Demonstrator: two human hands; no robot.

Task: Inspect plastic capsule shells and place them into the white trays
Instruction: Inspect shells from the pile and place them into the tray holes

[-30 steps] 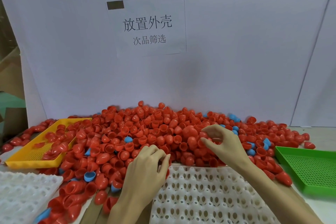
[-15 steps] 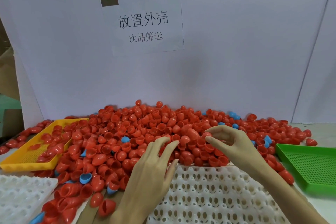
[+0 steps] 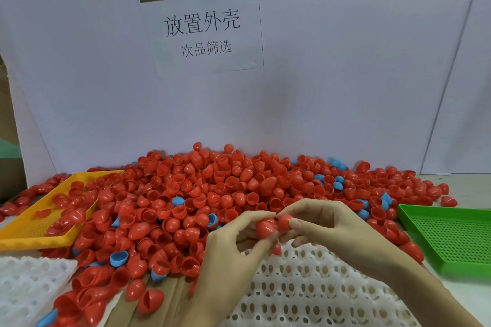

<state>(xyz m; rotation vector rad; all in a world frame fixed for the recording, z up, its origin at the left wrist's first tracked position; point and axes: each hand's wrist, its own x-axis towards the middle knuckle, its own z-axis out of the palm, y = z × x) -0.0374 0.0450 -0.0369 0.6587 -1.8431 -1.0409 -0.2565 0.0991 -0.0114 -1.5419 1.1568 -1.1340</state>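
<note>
Left hand (image 3: 233, 244) and right hand (image 3: 329, 228) pinch red shells (image 3: 273, 225) above the white tray (image 3: 318, 294) — shell heap (image 3: 212, 194) (mostly red) behind.

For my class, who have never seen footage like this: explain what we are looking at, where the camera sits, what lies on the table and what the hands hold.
No machine here: a person works bare-handed, filmed by a camera on their head looking down. On the table lies a big pile of red shells with a few blue shells mixed in. A yellow tray sits left, a green tray right, and white trays with egg-shaped hollows lie nearest. The left hand and right hand meet above the white tray, each pinching a red shell, seemingly to inspect them.
</note>
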